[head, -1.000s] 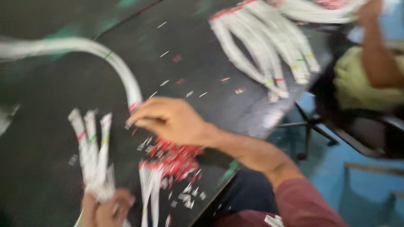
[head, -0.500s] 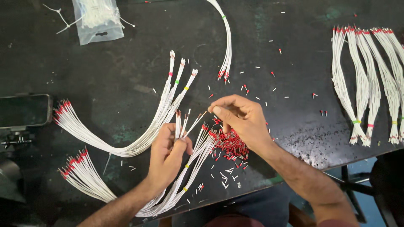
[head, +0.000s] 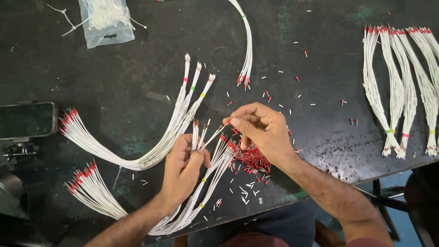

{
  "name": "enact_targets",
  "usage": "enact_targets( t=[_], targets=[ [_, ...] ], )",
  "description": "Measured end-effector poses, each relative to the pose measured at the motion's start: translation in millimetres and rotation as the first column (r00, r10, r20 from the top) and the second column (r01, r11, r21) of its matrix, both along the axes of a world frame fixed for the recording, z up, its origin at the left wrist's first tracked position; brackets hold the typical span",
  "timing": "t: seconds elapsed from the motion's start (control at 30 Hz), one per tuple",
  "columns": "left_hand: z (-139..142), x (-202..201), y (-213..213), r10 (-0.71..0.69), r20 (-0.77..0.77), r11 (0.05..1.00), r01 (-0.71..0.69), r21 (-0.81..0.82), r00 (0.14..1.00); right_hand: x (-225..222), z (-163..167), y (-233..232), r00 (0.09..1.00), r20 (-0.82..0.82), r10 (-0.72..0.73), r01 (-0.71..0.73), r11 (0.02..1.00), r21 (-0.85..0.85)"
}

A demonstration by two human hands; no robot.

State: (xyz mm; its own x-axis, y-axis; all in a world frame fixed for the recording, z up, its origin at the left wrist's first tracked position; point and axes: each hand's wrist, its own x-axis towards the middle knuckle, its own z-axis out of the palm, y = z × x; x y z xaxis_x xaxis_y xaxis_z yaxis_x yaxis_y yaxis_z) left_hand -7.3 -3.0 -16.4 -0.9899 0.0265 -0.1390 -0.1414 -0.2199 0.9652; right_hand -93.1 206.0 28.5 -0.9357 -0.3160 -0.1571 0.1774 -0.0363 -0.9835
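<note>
Two hands work over the dark table (head: 114, 82): left hand (head: 183, 171) grips a fan of thin white wires (head: 197, 137); right hand (head: 260, 130) pinches one wire's tip, likely fitting a red ferrule from the pile (head: 252, 162); seating it needs steady alignment.

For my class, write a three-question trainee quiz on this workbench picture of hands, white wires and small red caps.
1. True or false: the left hand grips a few white wires with their ends pointing up.
2. Where does the pile of red caps lie? A) beside the plastic bag B) under the right hand C) on the phone
3. Fill in: the right hand's fingertips pinch the end of one ____.

Key: 1 true; 2 B; 3 wire
</note>
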Motion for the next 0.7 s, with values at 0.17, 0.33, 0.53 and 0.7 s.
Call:
enact_targets(
  t=[0.17, 0.33, 0.53, 0.7],
  targets=[
    [-0.5, -0.6, 0.6, -0.003, 0.004, 1.0, 0.002, 0.016, 1.0, 1.9, 0.7, 0.0, 1.0, -0.03, -0.005, 0.007, 0.998, 0.059],
    [1.3, -1.5, 0.6, -0.001, 0.029, 1.0, 0.001, -0.009, 1.0, 2.8, -1.4, 0.2, 0.998, -0.067, -0.008, 0.012, 0.998, 0.063],
    [-1.0, -0.6, -0.2, -0.003, 0.023, 1.0, 0.003, 0.0, 1.0, 2.8, -8.0, 1.6, 0.991, -0.105, 0.08, -0.078, 0.997, 0.026],
    [-2.3, -0.4, -1.1, 0.012, -0.05, 1.0, -0.013, -0.019, 0.999, -1.2, 0.6, 1.3, 0.977, -0.11, 0.183, -0.179, 0.983, 0.043]
  ],
)
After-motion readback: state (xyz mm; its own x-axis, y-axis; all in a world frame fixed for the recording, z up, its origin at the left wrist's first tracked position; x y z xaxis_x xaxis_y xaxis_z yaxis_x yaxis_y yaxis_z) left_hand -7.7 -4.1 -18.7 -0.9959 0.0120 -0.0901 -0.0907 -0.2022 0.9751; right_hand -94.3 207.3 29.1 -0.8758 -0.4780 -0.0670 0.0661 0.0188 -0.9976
